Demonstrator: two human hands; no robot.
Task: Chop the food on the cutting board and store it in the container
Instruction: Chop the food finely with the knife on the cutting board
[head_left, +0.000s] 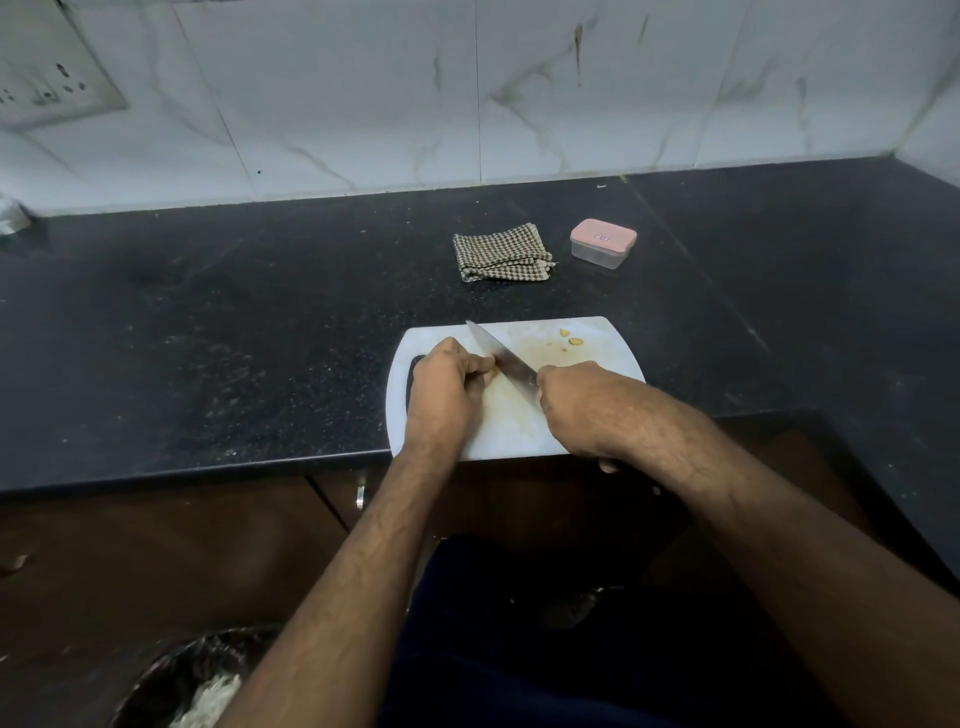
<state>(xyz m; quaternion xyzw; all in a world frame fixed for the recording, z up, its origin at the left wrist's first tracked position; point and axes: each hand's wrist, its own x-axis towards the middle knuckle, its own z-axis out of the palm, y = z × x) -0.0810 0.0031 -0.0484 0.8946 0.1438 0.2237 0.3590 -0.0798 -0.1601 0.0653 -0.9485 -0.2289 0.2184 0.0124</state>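
Nearest, on the white cutting board at the counter's front edge: left hand with fingers curled down on something small and mostly hidden, right hand wrapped tight round the handle of the knife, blade angled up-left between them. Further back on the board, a few yellowish food pieces. Beyond, well apart, a folded checked cloth beside the lidded pink-topped container.
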